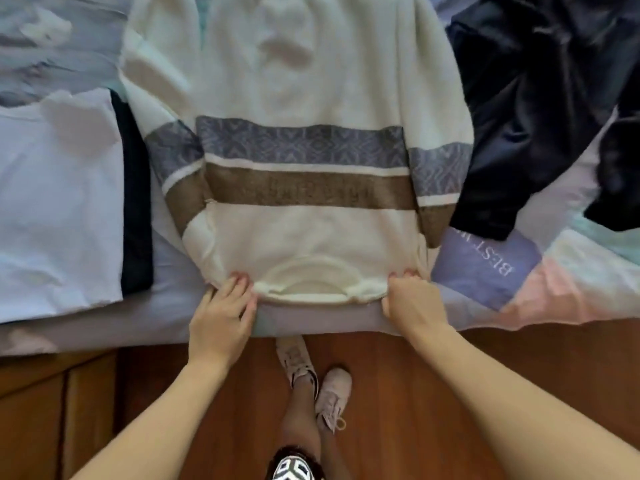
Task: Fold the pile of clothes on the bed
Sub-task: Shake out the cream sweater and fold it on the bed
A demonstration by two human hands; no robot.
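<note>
A cream sweater (304, 81) with a blue-grey patterned band and a brown band lies spread flat on the bed, collar toward me at the near edge. My left hand (221, 313) grips the shoulder to the left of the collar. At the other shoulder, my right hand (412, 303) pinches the fabric with curled fingers. Both sleeves lie along the sweater's sides.
A folded white garment (59, 202) on a dark folded one (136, 216) sits at the left. Dark navy clothes (540, 109) lie heaped at the right. The pastel bedsheet (485, 268) shows printed letters. Below the bed edge are the wooden floor (415, 393) and my feet.
</note>
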